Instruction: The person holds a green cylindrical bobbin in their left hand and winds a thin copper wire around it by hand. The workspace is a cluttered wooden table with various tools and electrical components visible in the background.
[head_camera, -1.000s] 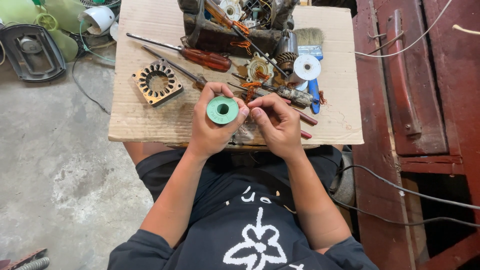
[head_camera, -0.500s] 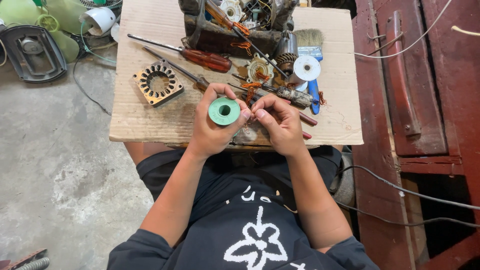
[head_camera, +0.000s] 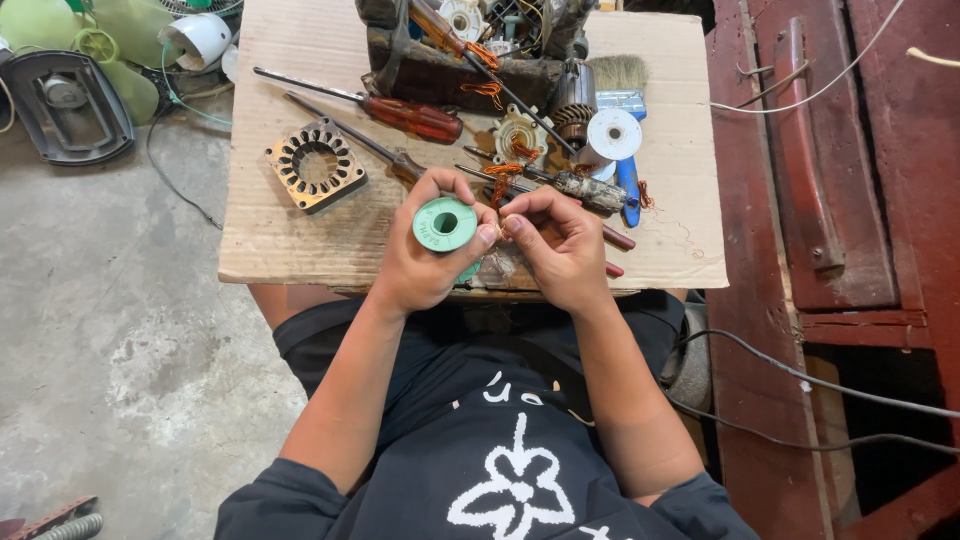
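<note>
My left hand (head_camera: 425, 255) grips a small green spool (head_camera: 445, 224) upright over the near edge of a cardboard sheet (head_camera: 300, 240). My right hand (head_camera: 556, 243) is right beside it, its fingertips pinched together close to the spool's right side; whether a thin strand lies between them is too fine to tell. Just beyond my hands lie a red-handled screwdriver (head_camera: 400, 115), a second long screwdriver (head_camera: 380, 155) and a small white part wound with copper wire (head_camera: 517, 138).
A square metal stator plate (head_camera: 315, 165) lies left on the cardboard. A white reel (head_camera: 613, 134), a blue-handled brush (head_camera: 625, 100) and a dark motor block (head_camera: 450, 60) sit at the back. Red wooden boards (head_camera: 830, 180) with cables run right; fan parts (head_camera: 70, 100) lie on the concrete floor left.
Both hands stay over the cardboard's near edge; the right fingertips have shifted slightly closer to the green spool.
</note>
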